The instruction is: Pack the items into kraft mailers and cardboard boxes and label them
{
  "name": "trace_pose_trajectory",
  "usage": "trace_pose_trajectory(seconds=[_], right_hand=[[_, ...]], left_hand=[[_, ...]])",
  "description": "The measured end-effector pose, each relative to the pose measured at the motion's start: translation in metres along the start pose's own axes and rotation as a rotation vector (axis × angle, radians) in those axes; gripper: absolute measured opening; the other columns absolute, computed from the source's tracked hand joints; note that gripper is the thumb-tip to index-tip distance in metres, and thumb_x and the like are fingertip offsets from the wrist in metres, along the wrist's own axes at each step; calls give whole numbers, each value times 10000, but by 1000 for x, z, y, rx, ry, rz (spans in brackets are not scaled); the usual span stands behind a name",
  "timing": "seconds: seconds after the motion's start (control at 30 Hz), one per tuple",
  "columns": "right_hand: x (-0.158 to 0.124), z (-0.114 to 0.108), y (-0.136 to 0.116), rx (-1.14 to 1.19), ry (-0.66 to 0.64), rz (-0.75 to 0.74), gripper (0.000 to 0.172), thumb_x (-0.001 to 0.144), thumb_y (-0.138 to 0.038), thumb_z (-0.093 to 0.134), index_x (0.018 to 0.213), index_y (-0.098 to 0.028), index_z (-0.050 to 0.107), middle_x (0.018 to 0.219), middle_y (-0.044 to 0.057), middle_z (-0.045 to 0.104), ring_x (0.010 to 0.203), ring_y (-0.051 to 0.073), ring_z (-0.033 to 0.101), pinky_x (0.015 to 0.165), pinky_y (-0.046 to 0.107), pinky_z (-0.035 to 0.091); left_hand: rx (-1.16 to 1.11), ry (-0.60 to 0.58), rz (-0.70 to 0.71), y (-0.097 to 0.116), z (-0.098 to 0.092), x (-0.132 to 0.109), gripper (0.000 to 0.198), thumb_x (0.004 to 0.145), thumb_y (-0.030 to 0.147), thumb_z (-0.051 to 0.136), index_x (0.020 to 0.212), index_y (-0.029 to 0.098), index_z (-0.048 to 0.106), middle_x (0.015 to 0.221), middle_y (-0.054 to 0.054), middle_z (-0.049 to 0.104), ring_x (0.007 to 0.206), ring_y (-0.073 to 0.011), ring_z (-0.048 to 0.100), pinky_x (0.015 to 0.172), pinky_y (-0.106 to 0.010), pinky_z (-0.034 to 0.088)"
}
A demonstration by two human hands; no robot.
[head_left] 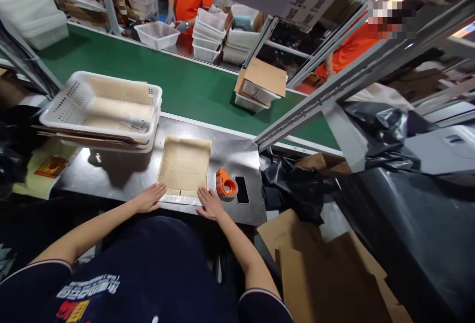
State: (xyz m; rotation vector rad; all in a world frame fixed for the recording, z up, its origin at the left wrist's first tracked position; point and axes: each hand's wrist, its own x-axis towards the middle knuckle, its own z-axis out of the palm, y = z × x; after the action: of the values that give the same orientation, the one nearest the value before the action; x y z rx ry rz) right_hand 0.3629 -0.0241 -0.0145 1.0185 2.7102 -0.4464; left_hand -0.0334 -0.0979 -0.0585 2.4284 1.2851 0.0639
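On the metal table lies a flat, slightly creased tan paper package (184, 164). A shiny pale strip (181, 199) runs along its near edge, with a small dark mark at the middle. My left hand (150, 198) rests flat at the package's near left corner, fingers stretched out. At the near right corner my right hand (210, 203) also lies flat, fingertips on the paper. Just right of that hand is an orange tape dispenser (226, 184), and beside it a phone (242, 190) with a dark screen.
White baskets stacked with cardboard (100, 110) stand at the table's left. Beyond runs a green conveyor belt (193, 88) carrying a basket with boxes (260, 85). A metal post (297, 110) rises at the right, near black plastic bags (297, 184). People in orange work across the belt.
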Motion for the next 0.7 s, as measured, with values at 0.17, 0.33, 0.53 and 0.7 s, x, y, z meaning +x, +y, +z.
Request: trace_pose_trajectory(seconds=[0.17, 0.33, 0.53, 0.7], right_hand=[[4, 18, -34, -63, 63, 185, 596, 1100, -362, 496, 1633, -96, 497, 1717, 244, 412, 1613, 378, 390, 1312, 588, 336], [16, 18, -52, -97, 77, 223, 627, 1056, -383, 595, 1617, -109, 534, 1622, 300, 519, 1513, 466, 493, 1257, 637, 379], [32, 10, -72, -66, 71, 147, 566, 1011, -225, 605, 1552, -61, 567, 1605, 260, 549, 1522, 374, 465, 1309, 538, 327], [46, 1, -78, 11, 59, 205, 449, 1051, -124, 512, 1488, -112, 615, 1413, 205, 688, 1326, 313, 608, 1184, 487, 443]], left_hand=[[77, 25, -164, 30, 5, 7, 518, 1030, 138, 431, 1502, 5, 600, 1598, -282, 545, 1488, -374, 538, 1239, -499, 464], [90, 22, -183, 48, 0, 27, 582, 963, 67, 458, 1531, 66, 585, 1493, -281, 619, 1361, -387, 620, 1152, -521, 518], [68, -16, -187, 65, -13, 41, 508, 949, 41, 444, 1408, 54, 661, 1431, -270, 641, 1315, -377, 619, 1064, -493, 554], [-9, -78, -219, 66, -27, 45, 424, 979, 47, 441, 1271, 132, 737, 1312, -198, 705, 1276, -317, 637, 1019, -399, 564]])
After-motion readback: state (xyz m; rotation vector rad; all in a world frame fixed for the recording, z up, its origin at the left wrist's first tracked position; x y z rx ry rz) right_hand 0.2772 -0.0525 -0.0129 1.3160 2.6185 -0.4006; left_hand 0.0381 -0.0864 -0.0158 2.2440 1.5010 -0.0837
